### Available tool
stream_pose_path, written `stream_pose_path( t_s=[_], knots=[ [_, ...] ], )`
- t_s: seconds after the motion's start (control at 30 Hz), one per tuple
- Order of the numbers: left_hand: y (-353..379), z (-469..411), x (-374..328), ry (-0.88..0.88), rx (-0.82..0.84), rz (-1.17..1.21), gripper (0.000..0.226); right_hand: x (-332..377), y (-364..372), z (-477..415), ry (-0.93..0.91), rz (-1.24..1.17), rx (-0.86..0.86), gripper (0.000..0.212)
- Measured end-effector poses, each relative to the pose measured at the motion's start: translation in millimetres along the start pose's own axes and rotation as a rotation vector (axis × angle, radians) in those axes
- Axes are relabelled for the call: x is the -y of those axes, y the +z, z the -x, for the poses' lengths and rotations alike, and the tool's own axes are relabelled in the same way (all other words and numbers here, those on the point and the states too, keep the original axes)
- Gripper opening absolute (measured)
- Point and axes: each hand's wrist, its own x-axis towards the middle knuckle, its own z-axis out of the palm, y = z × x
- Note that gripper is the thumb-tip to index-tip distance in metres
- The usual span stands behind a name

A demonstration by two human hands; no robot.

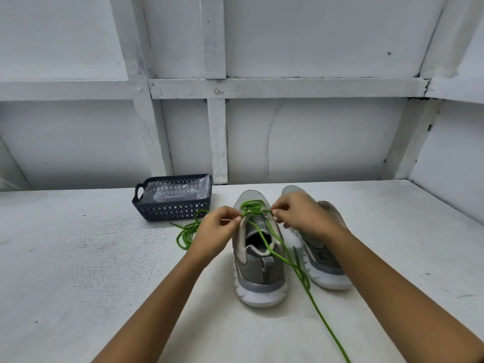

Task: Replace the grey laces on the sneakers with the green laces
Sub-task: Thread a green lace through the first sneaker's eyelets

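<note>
Head view: sneaker (pixel 259 271) stood right of the basket (pixel 172 205), toe pointing away.
Its long axis ran near-to-far; left hand (pixel 217 229) and right hand (pixel 301 213) each pinched the green lace (pixel 264 242).

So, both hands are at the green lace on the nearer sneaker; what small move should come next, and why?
Probably draw the slack through: the left hand and right hand pinch the green lace over the sneaker, while long loose lengths lie on the table.
</note>
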Motion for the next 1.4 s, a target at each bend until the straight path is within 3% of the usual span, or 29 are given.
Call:
stream_pose_path(
  t_s=[0.33,0.57,0.67,0.77,0.97,1.13,1.4],
  knots=[
    [-3,-14,-5,0.007,0.078,-0.194,0.01,-3,-2,-8,-0.084,-0.051,0.061,0.009],
    [-4,-22,-6,-0.029,0.091,-0.109,0.017,0,8,-18,-0.065,0.033,-0.042,0.013],
    [-7,-25,-7,-0.115,0.088,-0.008,0.017,1,7,-25,-0.003,-0.091,-0.049,0.019],
    [-9,-28,-9,-0.178,0.155,0.027,0.019,0,4,-34,0.118,-0.211,0.043,0.025],
    [-9,-38,-13,-0.186,0.229,0.016,0.006,6,-2,-40,0.127,-0.224,0.171,0.017],
    [-6,-45,-13,-0.207,0.267,-0.013,0.013,8,4,-45,0.162,-0.182,0.189,0.019],
    [4,-48,-14,-0.194,0.171,-0.061,0.015,14,12,-51,0.111,-0.029,0.121,0.029]
  ],
)
